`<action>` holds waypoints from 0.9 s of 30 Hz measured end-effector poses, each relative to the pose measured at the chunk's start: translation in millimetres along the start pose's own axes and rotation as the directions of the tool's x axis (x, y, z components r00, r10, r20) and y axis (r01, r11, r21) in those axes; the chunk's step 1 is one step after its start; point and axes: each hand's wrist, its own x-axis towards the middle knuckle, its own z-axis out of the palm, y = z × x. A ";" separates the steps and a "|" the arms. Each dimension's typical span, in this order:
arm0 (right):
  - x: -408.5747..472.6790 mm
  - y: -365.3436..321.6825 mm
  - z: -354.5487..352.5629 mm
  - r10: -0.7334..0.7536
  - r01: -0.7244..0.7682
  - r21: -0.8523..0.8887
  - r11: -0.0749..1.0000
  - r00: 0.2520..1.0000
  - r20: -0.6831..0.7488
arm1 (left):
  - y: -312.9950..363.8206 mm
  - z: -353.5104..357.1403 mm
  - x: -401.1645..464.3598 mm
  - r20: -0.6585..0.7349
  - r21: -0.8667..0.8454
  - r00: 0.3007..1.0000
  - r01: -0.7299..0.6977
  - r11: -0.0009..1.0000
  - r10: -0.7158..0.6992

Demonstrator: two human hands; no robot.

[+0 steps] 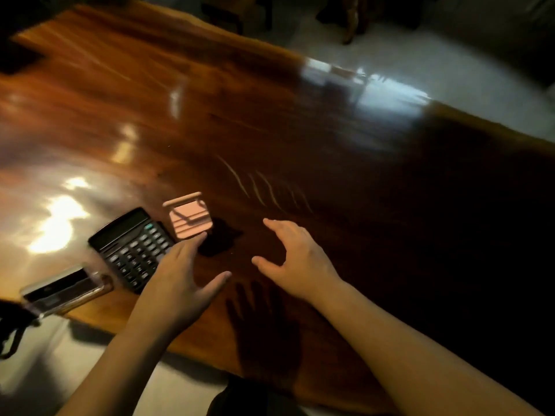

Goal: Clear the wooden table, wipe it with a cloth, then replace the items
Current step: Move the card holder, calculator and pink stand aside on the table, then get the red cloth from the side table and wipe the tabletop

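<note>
A glossy wooden table (270, 130) fills most of the head view. Near its front left edge lie a black calculator (132, 247), a small pink stand-like object (189, 219) and a phone in a clear case (63, 288) that overhangs the edge. My left hand (177, 283) hovers open just in front of the pink object, fingertips close to it and over the calculator's right side. My right hand (295, 258) is open beside it over bare wood, holding nothing. No cloth is visible.
Pale tiled floor (420, 55) lies beyond the table's far edge, with dark furniture legs (351, 22) at the top. A dark bag with a strap (12, 328) hangs at the lower left, off the table. The table's right half is in deep shadow.
</note>
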 end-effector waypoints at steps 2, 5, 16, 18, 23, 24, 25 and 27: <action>-30.2 15.0 -15.7 0.068 -0.065 0.074 0.995 0.997 -0.034 | 25.5 2.9 4.2 0.018 -0.003 0.997 -0.072 0.997 0.072; -79.5 38.6 -38.5 0.165 -0.144 0.175 0.974 0.980 -0.112 | 69.8 16.3 4.6 0.095 -0.018 0.986 -0.139 0.990 0.140; -304.2 125.2 -97.2 0.434 -0.285 0.373 0.883 0.798 -0.417 | 252.2 130.3 -85.1 0.358 -0.037 0.849 -0.401 0.915 0.387; -354.8 139.8 -103.3 0.472 -0.307 0.385 0.870 0.743 -0.475 | 282.1 155.2 -113.2 0.393 -0.069 0.805 -0.457 0.887 0.445; -487.2 168.9 -111.5 0.594 -0.372 0.466 0.803 0.567 -0.571 | 349.1 218.1 -188.4 0.470 -0.130 0.652 -0.615 0.777 0.595; -513.7 173.0 -111.5 0.613 -0.381 0.481 0.789 0.531 -0.585 | 362.3 229.7 -203.1 0.487 -0.148 0.616 -0.641 0.753 0.620; -520.5 174.4 -111.5 0.629 -0.392 0.492 0.777 0.514 -0.583 | 366.3 231.0 -207.7 0.491 -0.161 0.604 -0.645 0.747 0.628; -575.9 180.0 -108.2 0.670 -0.415 0.527 0.742 0.425 -0.609 | 395.3 256.7 -241.0 0.532 -0.199 0.511 -0.700 0.686 0.675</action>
